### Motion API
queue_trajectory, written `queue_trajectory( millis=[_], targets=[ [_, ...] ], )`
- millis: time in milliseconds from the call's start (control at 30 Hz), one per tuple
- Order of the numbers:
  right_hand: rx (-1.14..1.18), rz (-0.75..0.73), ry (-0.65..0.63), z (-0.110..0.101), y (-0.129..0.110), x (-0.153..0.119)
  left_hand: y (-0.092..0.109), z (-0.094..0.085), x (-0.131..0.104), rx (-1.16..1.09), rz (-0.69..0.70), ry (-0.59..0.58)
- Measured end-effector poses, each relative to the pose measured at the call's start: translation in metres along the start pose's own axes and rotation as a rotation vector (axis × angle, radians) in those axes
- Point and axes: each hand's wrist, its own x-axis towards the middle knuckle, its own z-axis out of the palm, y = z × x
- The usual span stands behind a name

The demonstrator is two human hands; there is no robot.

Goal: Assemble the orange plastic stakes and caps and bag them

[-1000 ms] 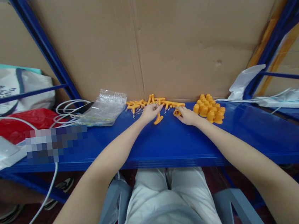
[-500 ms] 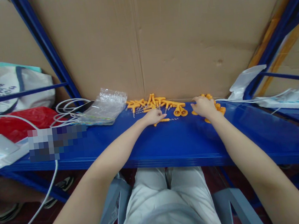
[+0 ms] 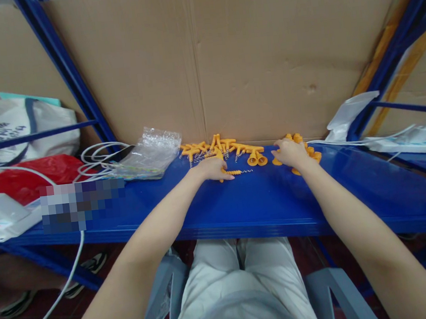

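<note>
My left hand (image 3: pixel 211 170) is closed around the T-handle end of a yellow corkscrew (image 3: pixel 234 172), whose metal spiral points right along the tabletop. Behind that hand lies a heap of similar yellow corkscrews (image 3: pixel 228 142) with thin wire spirals. Two yellow bell-shaped pieces (image 3: pixel 257 160) rest between my hands, open ends toward me. Over on the right, my right hand (image 3: pixel 290 151) has its fingers bent down around a yellow bell-shaped piece (image 3: pixel 276 161) at the edge of another cluster of yellow pieces (image 3: pixel 313 155). Its fingertips are partly hidden.
The blue tabletop (image 3: pixel 248 206) ends at a cardboard wall (image 3: pixel 255 58). Clear plastic bags (image 3: pixel 151 153), white cables (image 3: pixel 101 151), a red bag (image 3: pixel 47 172) and a white power strip (image 3: pixel 10 221) lie at left. A plastic bag (image 3: pixel 351 114) leans at right.
My left hand has shifted slightly left and toward me, and its fingers have come around the corkscrew's handle. My right hand stays nearly in place.
</note>
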Motion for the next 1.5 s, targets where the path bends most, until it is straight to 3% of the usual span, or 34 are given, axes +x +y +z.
queue_trajectory(
  millis=[200,400,633,900,1067,1367,1500],
  targets=[
    [0.155,-0.085,-0.044,0.016,0.013,0.015,-0.001,0.01,0.006,-0.161,0.051,-0.048],
    [0.245,-0.05,-0.202,0.027,0.017,0.017,0.003,0.02,0.011,-0.38,0.065,0.098],
    [0.365,-0.064,-0.036,0.025,0.016,0.018,0.001,0.025,0.014,-0.446,0.077,0.192],
    [0.325,-0.218,-0.003,0.007,-0.004,0.006,-0.002,0.028,0.015,-0.403,0.092,0.222],
    [0.358,-0.321,0.029,0.009,-0.006,0.006,-0.003,0.028,0.016,-0.403,0.1,0.225],
    [0.363,-0.291,0.034,0.009,0.003,0.008,0.0,0.025,0.013,-0.378,0.065,0.208],
    [0.43,-0.408,0.034,0.01,-0.004,0.007,0.001,0.026,0.013,-0.324,0.034,0.254]
  ],
)
